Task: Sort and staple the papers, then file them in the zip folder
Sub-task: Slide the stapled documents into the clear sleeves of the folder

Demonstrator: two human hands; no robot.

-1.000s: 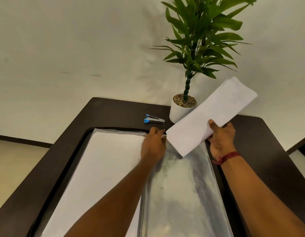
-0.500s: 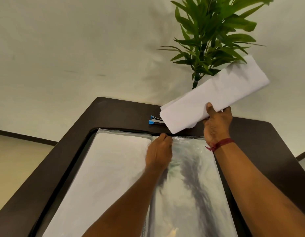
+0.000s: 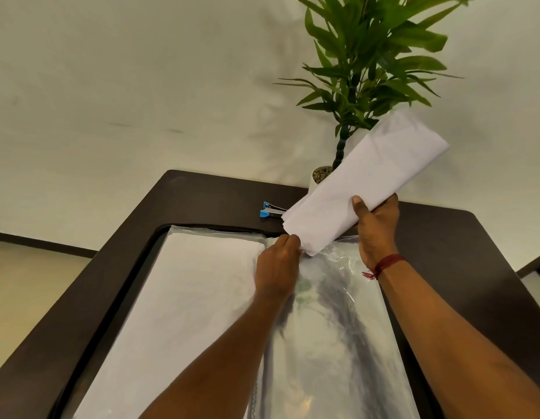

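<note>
An open zip folder [image 3: 338, 343] lies flat on the dark table, its right side a clear plastic sleeve. White papers [image 3: 184, 300] fill its left side. My right hand [image 3: 376, 225] grips a bent stack of white papers [image 3: 365, 182] above the folder's far edge, the stack's lower corner just over the sleeve's top. My left hand [image 3: 278, 267] pinches the sleeve's top edge near the folder's spine. A small blue stapler [image 3: 270, 210] lies on the table beyond the folder, partly hidden by the held stack.
A potted green plant [image 3: 362, 74] in a white pot [image 3: 318, 176] stands at the far edge of the dark table [image 3: 208, 201], right behind the held stack. A pale wall rises behind it. Bare table surface shows to the right of the folder.
My right hand has brought the paper stack back down toward the sleeve's top after lifting it. My left hand has stayed at the sleeve's top edge.
</note>
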